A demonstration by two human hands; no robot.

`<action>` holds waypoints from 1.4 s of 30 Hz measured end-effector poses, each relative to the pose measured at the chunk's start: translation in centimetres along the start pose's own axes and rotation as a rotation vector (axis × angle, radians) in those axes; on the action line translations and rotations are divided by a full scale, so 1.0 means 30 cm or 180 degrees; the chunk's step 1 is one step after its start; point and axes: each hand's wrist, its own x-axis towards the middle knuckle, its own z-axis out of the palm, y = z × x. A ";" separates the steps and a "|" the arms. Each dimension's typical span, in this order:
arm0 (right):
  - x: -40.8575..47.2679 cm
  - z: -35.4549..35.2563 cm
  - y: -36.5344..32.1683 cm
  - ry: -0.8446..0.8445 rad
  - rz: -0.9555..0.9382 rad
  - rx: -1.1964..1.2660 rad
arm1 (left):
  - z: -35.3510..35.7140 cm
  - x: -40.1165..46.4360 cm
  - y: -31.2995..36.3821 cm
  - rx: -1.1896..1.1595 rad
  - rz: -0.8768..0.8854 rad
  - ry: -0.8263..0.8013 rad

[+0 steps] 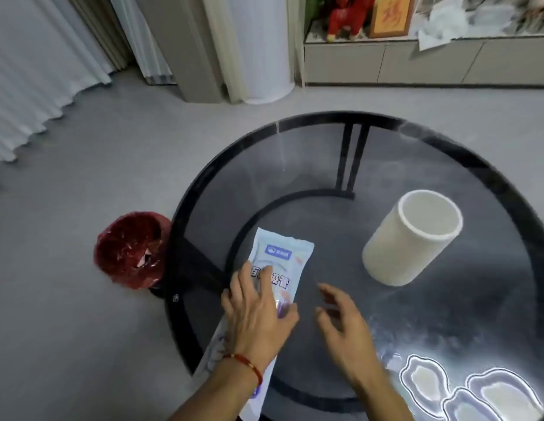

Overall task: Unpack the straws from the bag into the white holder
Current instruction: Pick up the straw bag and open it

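Observation:
A long pale blue-and-white bag of straws (278, 256) lies flat on the round dark glass table (416, 299), near its left edge. My left hand (258, 311) rests on top of the bag's middle with fingers spread and fairly straight. My right hand (340, 323) hovers just right of the bag with loosely bent fingers, holding nothing. The white cylindrical holder (413, 238) stands upright on the table to the right, and what shows of its inside is bare. The straws themselves are hidden inside the bag.
A red-lined waste bin (131, 250) stands on the floor left of the table. Bright light reflections (477, 390) glare on the glass at the lower right. A low cabinet (416, 62) and curtains (37, 71) line the far side of the room.

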 end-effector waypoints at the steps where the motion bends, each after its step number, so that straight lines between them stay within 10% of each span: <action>1: -0.006 0.014 0.054 0.0156 -0.0232 -0.0015 | 0.040 0.002 -0.005 -0.0041 -0.0051 0.0023; 9: 0.008 0.059 0.223 0.0669 -0.1321 -0.0450 | 0.253 0.003 -0.091 0.0030 0.0512 0.1284; 20: -0.165 0.016 0.143 0.1116 -0.0896 -0.0598 | 0.087 -0.183 -0.133 0.0065 0.0456 0.0858; 28: -0.319 -0.075 0.045 0.0175 -0.0801 -0.0115 | 0.006 -0.270 -0.144 0.0408 0.1848 0.1228; 35: -0.219 -0.077 0.092 -0.0377 -0.0645 0.0952 | -0.042 -0.132 -0.094 0.0918 0.1997 0.1055; 42: -0.096 -0.045 0.187 -0.0218 -0.0539 0.1033 | 0.107 -0.144 0.014 -0.0573 0.1963 0.1069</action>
